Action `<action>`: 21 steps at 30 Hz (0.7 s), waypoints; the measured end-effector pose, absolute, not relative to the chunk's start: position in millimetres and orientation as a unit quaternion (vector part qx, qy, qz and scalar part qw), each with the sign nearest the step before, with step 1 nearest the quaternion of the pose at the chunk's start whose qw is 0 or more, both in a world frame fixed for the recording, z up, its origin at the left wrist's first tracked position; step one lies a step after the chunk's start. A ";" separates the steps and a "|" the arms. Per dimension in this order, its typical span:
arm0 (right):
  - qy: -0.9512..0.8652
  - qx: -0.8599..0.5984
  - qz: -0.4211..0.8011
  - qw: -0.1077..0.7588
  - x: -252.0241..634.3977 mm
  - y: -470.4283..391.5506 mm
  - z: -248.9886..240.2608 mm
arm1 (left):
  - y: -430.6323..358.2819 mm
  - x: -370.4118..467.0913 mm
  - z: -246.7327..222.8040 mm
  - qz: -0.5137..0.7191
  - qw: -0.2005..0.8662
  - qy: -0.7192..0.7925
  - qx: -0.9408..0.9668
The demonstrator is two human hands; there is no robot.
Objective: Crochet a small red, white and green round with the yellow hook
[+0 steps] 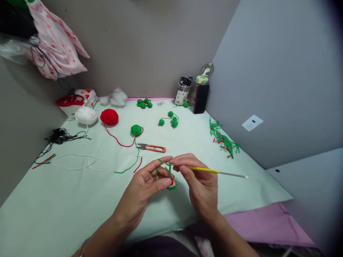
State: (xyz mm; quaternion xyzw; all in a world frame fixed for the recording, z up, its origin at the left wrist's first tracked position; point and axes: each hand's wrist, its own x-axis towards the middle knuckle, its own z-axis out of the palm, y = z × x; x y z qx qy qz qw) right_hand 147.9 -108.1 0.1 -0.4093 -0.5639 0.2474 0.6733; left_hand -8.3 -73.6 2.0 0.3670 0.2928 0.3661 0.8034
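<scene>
Between thumb and fingers, my left hand (146,184) pinches a small round crochet piece (172,185) in green, white and red. Green yarn (169,171) runs up from it and passes over my left fingers. My right hand (198,184) is closed round a crochet hook (203,169) with a yellow handle, its spare metal end sticking out to the right. The hook's working tip meets the green yarn beside my left index finger; the exact loop there is too small to make out. Just beyond my hands lie orange-handled thread snips (152,147).
Yarn balls in green (136,130), red (109,117) and white (86,116) stand at the left and middle. Small green crocheted pieces (174,122) lie farther back. Yarn scraps (223,139) are heaped at right. A phone (201,99) leans near a bottle (201,79) and a pen cup (182,92).
</scene>
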 end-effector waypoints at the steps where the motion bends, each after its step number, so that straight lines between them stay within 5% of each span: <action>1: -0.589 -0.411 0.225 0.658 148.6 -109.1 1.0 | -73.3 -8.4 2.1 0.365 0.804 0.291 0.369; 5: -0.670 -0.427 0.117 0.596 158.4 -100.0 9.4 | -67.1 -10.6 5.3 0.362 0.795 0.306 0.378; 12: -0.625 -0.482 -0.065 0.610 214.8 -25.6 45.6 | -27.8 -16.7 11.9 0.359 0.741 0.316 0.472; 21: -0.556 -0.491 0.407 0.533 186.4 -16.5 19.8 | -2.1 -5.6 -2.9 0.393 0.552 0.367 0.638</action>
